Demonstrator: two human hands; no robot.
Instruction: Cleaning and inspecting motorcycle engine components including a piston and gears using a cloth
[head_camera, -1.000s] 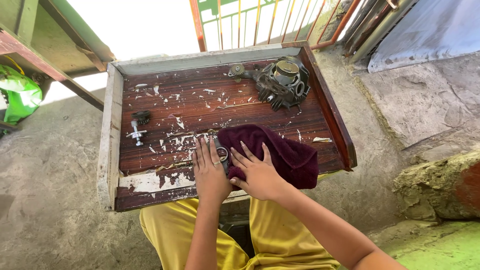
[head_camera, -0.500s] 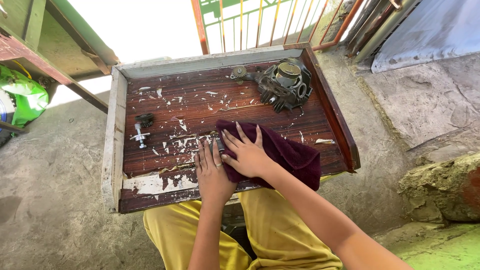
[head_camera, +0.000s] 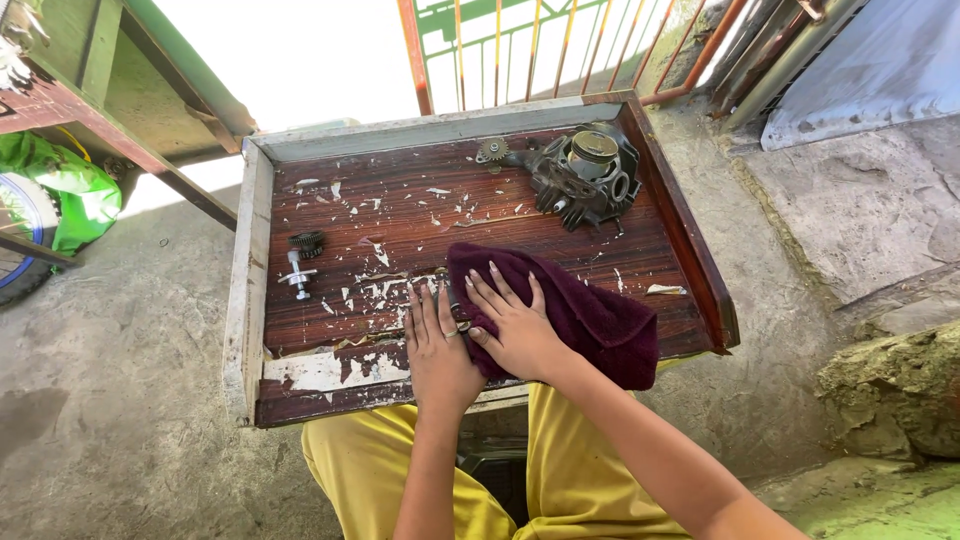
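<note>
Maroon cloth (head_camera: 590, 315) under right hand (head_camera: 515, 325), fingers spread flat; left hand (head_camera: 435, 345) flat, half-hiding small metal part (head_camera: 452, 298).

A dark maroon terry cloth (head_camera: 580, 315), thick and soft, lies rumpled just right of the frame's centre, on the lower right part of the worn wooden tray (head_camera: 330, 215). Its left end is pressed flat; its right end bunches into folds and droops over the tray's near edge. At the cloth's left edge, centre frame, a small grey metal part (head_camera: 452, 300) peeks out, mostly hidden; its shape cannot be told.
</note>
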